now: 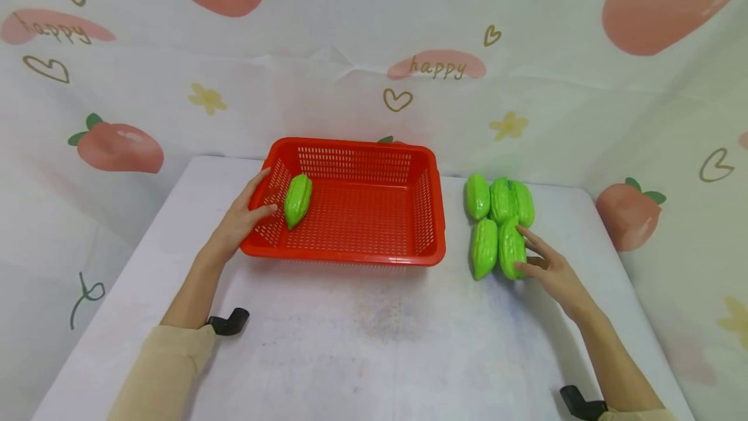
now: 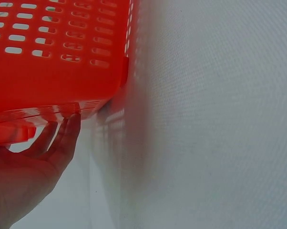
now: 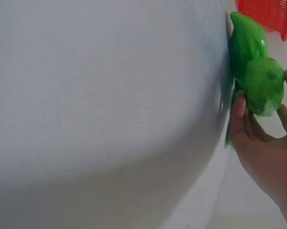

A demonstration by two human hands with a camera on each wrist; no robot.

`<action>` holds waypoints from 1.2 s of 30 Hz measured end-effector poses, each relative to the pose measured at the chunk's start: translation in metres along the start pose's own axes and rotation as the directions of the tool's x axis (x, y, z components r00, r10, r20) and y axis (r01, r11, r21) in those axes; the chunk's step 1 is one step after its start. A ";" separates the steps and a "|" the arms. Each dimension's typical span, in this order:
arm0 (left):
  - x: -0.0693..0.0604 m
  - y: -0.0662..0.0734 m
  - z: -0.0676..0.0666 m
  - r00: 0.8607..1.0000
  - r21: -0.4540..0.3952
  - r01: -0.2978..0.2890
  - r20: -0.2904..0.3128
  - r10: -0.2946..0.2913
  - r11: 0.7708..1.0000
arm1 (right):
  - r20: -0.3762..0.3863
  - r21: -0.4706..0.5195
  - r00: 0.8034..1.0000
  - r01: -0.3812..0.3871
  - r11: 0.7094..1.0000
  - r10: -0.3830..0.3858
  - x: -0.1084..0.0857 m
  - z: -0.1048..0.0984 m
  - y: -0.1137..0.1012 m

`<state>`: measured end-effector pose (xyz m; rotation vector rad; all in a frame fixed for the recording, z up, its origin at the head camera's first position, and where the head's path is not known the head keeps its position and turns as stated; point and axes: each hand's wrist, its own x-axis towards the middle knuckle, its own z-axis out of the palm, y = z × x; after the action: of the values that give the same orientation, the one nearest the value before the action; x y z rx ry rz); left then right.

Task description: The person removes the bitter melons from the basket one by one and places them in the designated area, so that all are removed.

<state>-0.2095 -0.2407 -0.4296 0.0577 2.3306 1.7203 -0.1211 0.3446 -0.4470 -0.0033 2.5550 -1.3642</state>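
In the head view my left hand [image 1: 236, 223] holds the left rim of a red plastic basket [image 1: 345, 258], thumb over the inner side and fingers outside. The left wrist view has this hand [image 2: 34, 171] against the basket wall [image 2: 48, 81]. One green bitter melon [image 1: 298, 200] lies inside the basket at its left. My right hand [image 1: 555, 275] grips the nearest right bitter melon [image 1: 511, 252] of a group on the table. From the right wrist, the fingers and thumb of that hand [image 3: 262, 148] curve around the melon's end [image 3: 262, 86].
Beside the gripped one lies another bitter melon [image 1: 484, 249]; several more [image 1: 478, 197] sit behind, right of the basket. The white table [image 1: 350, 343] meets a printed cloth backdrop [image 1: 327, 83]. A black wrist piece [image 1: 229, 322] shows at the left cuff.
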 end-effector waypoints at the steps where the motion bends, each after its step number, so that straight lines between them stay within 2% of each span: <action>1: 0.000 0.000 0.000 1.000 0.001 -0.002 0.000 0.002 1.000 | 0.001 -0.003 1.000 0.000 1.000 0.000 0.000 0.000 0.001; 11: -0.002 0.000 0.001 1.000 0.027 -0.019 -0.009 0.020 0.999 | 0.014 0.003 1.000 0.016 1.000 -0.016 0.000 -0.001 0.007; 19: -0.002 -0.001 0.002 0.999 0.035 -0.041 -0.010 0.042 0.999 | 0.036 -0.001 0.999 -0.007 1.000 0.007 0.001 -0.001 0.007; 24: -0.002 -0.002 0.001 0.999 0.038 -0.033 -0.011 0.034 0.999 | 0.051 0.013 0.999 -0.006 1.000 0.005 0.003 0.002 0.011; 36: -0.002 -0.001 0.001 0.999 0.018 -0.034 -0.010 0.035 0.999 | 0.012 0.014 0.999 0.034 0.999 -0.034 0.003 0.003 0.013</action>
<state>-0.2075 -0.2402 -0.4310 0.0929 2.3665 1.7195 -0.1219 0.3494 -0.4596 -0.0530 2.5463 -1.3901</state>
